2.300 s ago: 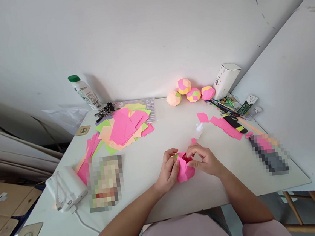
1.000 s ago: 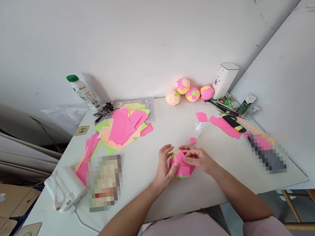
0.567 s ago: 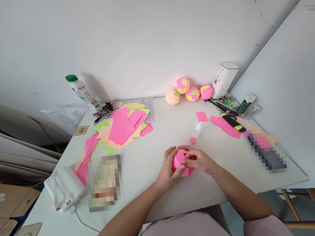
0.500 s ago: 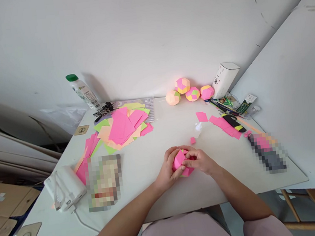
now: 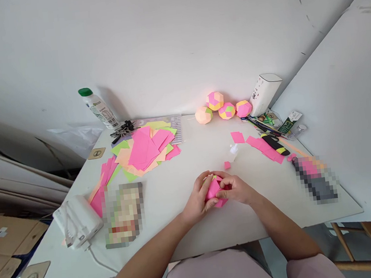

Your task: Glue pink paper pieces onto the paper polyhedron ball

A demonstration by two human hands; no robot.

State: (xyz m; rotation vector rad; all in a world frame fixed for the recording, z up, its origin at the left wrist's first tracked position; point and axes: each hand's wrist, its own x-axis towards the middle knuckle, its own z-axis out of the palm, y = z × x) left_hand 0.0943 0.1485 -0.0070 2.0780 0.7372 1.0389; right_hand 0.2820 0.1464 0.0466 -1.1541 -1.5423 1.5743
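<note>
Between both hands is a pink paper ball (image 5: 213,190) with flat faces and a bit of green at its top. My left hand (image 5: 197,198) wraps round its left side, thumb along the lower edge. The fingers of my right hand (image 5: 239,189) close on its right side, thumb pressed against a pink face. Part of the ball is hidden behind the fingers. A small folded pink paper piece (image 5: 227,165) lies on the table just beyond my hands. Farther off, a pink paper square (image 5: 237,137) lies flat.
Several finished paper balls (image 5: 227,111) sit against the wall by a white container (image 5: 266,94). Paper sheets (image 5: 146,150) are heaped at left, near a bottle (image 5: 100,108) and keys (image 5: 124,130). A power bank (image 5: 79,220) rests front left. A black-and-yellow cutter (image 5: 275,145) lies right.
The ball is turned slightly in my hands, and my left fingers have shifted a little over it. Everything else on the table stays put.
</note>
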